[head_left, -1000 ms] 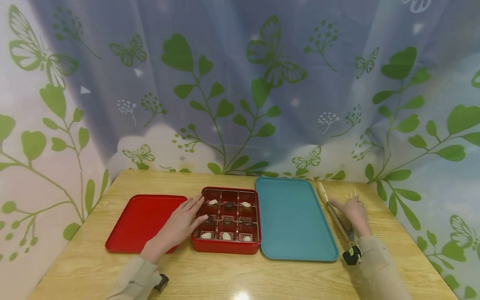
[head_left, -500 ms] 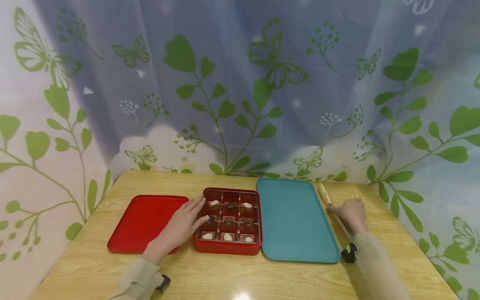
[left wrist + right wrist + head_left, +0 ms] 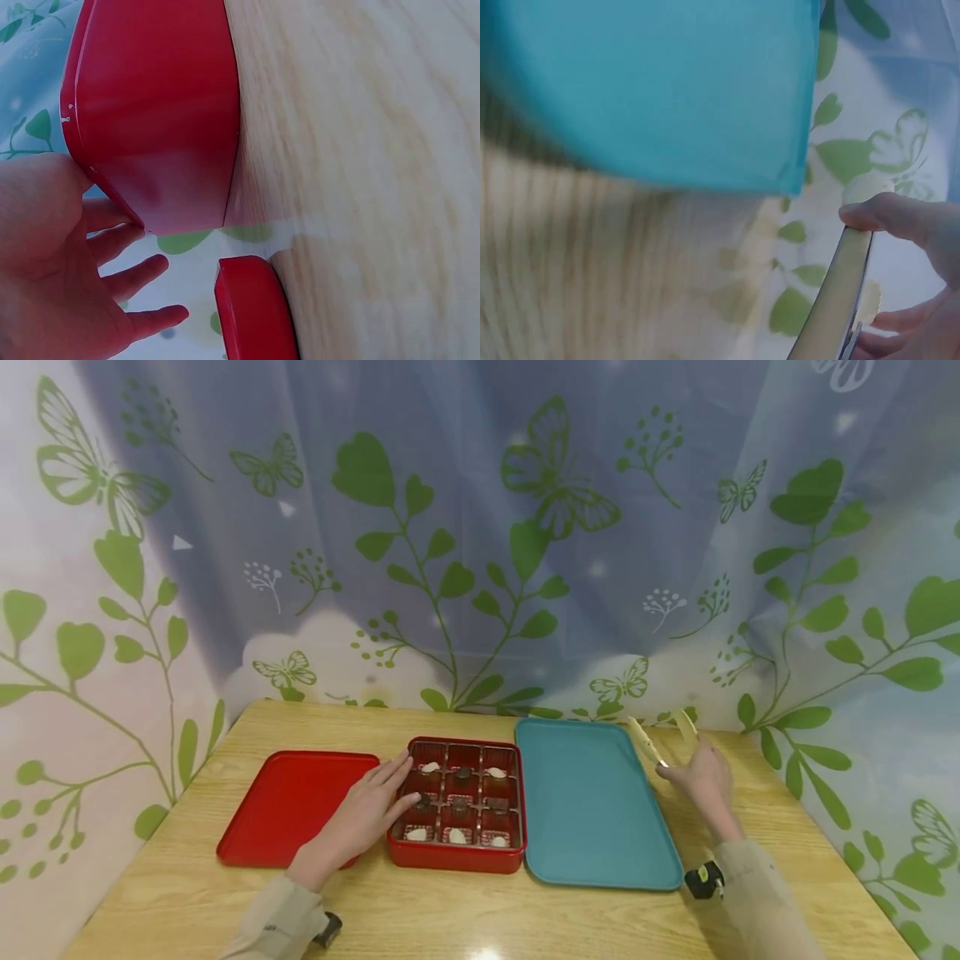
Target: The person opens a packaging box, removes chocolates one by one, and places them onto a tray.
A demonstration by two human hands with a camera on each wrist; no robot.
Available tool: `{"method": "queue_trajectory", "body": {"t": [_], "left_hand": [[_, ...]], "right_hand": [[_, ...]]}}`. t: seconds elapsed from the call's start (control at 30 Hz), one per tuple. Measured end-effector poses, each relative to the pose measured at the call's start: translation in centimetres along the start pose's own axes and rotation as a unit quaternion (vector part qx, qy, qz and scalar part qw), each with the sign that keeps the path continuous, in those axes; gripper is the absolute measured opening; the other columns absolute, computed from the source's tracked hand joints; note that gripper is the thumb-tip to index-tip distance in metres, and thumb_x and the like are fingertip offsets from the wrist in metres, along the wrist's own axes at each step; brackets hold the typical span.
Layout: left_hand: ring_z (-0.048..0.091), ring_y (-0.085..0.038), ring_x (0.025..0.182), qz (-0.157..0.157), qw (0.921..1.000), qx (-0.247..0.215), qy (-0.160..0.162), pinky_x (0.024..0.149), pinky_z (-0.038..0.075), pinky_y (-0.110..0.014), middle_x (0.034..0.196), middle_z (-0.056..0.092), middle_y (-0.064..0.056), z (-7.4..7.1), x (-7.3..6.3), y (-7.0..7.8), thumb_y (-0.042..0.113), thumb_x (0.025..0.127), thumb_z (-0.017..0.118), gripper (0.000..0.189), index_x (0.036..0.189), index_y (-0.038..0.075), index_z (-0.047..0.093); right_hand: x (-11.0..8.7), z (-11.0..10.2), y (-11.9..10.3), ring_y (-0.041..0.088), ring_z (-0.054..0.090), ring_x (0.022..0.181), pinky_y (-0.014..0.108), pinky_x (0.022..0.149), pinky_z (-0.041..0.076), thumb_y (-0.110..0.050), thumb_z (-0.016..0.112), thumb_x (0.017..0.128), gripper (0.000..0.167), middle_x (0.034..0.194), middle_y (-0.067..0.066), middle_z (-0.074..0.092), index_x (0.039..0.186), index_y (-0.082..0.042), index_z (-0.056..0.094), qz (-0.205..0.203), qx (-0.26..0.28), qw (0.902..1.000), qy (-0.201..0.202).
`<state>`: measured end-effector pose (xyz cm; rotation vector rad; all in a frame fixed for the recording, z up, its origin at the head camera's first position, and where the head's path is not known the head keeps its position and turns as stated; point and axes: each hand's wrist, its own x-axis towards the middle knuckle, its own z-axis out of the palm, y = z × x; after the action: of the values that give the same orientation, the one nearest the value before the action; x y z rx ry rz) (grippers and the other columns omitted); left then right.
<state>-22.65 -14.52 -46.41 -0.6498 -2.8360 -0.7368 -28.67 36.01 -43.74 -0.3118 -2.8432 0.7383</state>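
Observation:
A red box (image 3: pixel 456 857) with clear divided compartments holds small white and dark pieces, probably chocolates. My left hand (image 3: pixel 362 817) rests at its left rim, and the left wrist view shows the fingers straight and spread, the thumb side by the box wall (image 3: pixel 150 120). To the right, my right hand (image 3: pixel 705 781) grips a pair of tongs (image 3: pixel 647 743) with pale tips, its tips spread apart and lifted off the table. In the right wrist view the thumb presses one arm of the tongs (image 3: pixel 832 296), while the other fingers are at the far arm.
A flat red tray or lid (image 3: pixel 288 810) lies left of the box, partly under my left forearm. A blue tray (image 3: pixel 592 810) lies between the box and the tongs, close to the box's right side. A patterned curtain (image 3: pixel 465 527) stands behind the wooden table (image 3: pixel 420 910).
My right hand has taken the tongs up from the table beside the blue tray, tips raised and apart. My left hand has stayed at the box.

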Motion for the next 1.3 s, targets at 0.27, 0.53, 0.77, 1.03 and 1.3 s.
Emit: {"method": "queue_trajectory", "body": {"t": [0.27, 0.53, 0.77, 1.03, 1.3], "left_hand": [[0.034, -0.044, 0.146, 0.003, 1.0, 0.006, 0.004, 0.117, 0.027, -0.063, 0.162, 0.033, -0.02, 0.0, -0.2, 0.0, 0.033, 0.101, 0.063, 0.069, 0.153, -0.004, 0.038], [0.033, -0.045, 0.146, -0.001, 1.0, -0.004, -0.001, 0.117, 0.026, -0.063, 0.163, 0.031, -0.019, 0.0, -0.2, 0.1, 0.032, 0.101, 0.062, 0.069, 0.154, -0.003, 0.037], [0.034, -0.045, 0.146, 0.003, 1.0, -0.005, 0.003, 0.117, 0.026, -0.063, 0.162, 0.032, -0.02, 0.2, -0.2, 0.0, 0.033, 0.101, 0.062, 0.068, 0.154, -0.003, 0.037], [0.034, -0.045, 0.145, 0.004, 1.0, -0.003, 0.005, 0.117, 0.027, -0.062, 0.162, 0.033, -0.02, 0.2, -0.3, 0.0, 0.032, 0.102, 0.062, 0.067, 0.153, -0.004, 0.038], [0.034, -0.045, 0.146, 0.001, 1.0, 0.0, 0.001, 0.117, 0.027, -0.062, 0.162, 0.032, -0.019, 0.1, -0.2, 0.1, 0.033, 0.102, 0.061, 0.067, 0.154, -0.004, 0.038]], "right_hand": [[-1.8, 0.2, -3.5, 0.055, 0.058, 0.107, 0.063, 0.085, 0.048, -0.018, 0.08, 0.086, 0.077, 0.124, 0.04, 0.057, 0.142, 0.016, 0.042, -0.098, 0.026, 0.9933, 0.055], [-4.2, 1.7, -6.7, 0.057, 0.05, 0.117, 0.066, 0.099, 0.04, -0.013, 0.073, 0.093, 0.074, 0.127, 0.04, 0.053, 0.15, 0.013, 0.035, -0.214, 0.03, 0.9726, 0.086], [-5.4, 3.6, -8.7, 0.054, 0.053, 0.112, 0.063, 0.095, 0.043, -0.008, 0.061, 0.1, 0.053, 0.12, 0.037, 0.056, 0.144, 0.014, 0.043, -0.29, 0.009, 0.9453, 0.15], [-5.9, 4.4, -10.2, 0.034, 0.061, 0.078, 0.046, 0.061, 0.054, -0.037, 0.051, 0.107, 0.057, 0.098, 0.022, 0.062, 0.137, 0.011, 0.054, -0.355, -0.045, 0.9151, 0.185], [-5.5, 5.5, -11.7, 0.033, 0.063, 0.079, 0.042, 0.059, 0.056, -0.063, 0.032, 0.1, 0.079, 0.095, 0.017, 0.066, 0.13, 0.004, 0.063, -0.439, -0.105, 0.8479, 0.278]]}}
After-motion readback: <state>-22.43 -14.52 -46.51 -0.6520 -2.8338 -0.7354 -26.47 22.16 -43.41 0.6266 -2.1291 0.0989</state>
